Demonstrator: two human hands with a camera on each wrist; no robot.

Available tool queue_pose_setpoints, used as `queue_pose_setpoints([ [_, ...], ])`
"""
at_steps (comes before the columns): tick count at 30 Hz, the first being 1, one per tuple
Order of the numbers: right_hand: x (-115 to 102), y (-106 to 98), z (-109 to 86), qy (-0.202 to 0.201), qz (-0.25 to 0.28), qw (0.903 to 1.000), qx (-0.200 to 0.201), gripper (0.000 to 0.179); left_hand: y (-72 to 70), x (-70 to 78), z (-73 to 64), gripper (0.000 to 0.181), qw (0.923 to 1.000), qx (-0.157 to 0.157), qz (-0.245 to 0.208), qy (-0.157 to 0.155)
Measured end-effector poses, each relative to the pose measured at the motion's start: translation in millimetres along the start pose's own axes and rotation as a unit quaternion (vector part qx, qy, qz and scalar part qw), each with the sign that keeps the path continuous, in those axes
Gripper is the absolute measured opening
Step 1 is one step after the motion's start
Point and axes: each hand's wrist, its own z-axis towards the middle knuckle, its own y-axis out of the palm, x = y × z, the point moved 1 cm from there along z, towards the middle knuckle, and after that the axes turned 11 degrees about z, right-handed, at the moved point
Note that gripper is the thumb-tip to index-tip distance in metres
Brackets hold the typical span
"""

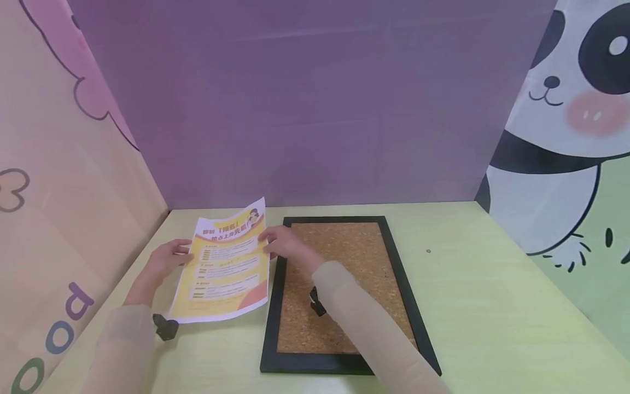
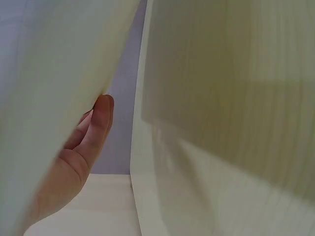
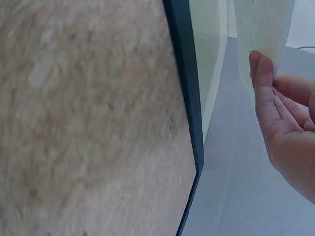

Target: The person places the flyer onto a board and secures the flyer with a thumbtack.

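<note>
Corkboard (image 1: pixel 368 264) on table (image 1: pixel 492 306), right sleeve (image 1: pixel 379 328) crossing it; left fingers (image 2: pixel 102 114), right fingers (image 3: pixel 265 76) pinch poster (image 1: pixel 228 273) edges.

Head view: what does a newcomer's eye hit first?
Probably the yellow printed sheet, held at both side edges by the left grip and the right grip, left of centre. Next, the black-framed corkboard lying on the table to its right, then the large panda picture at upper right.
</note>
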Motion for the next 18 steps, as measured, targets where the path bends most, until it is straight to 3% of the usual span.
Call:
queue_pose_setpoints([
  [6, -3, -15, -3.7, -0.005, 0.030, 0.9995, 0.003, 0.030, 2.2, 8.3, 0.6, 0.051, 0.9995, 0.025, -0.006, 0.019],
  [12, -3, -26, -7.0, -0.007, 0.001, 0.9995, 0.029, 0.028, 7.1, 18.9, 0.7, 0.047, 0.9975, 0.062, -0.021, 0.026],
  [18, -3, -35, -12.3, -0.015, -0.010, 0.9987, 0.047, 0.027, 12.4, 31.9, 1.3, 0.047, 0.9966, 0.075, -0.022, 0.027],
])
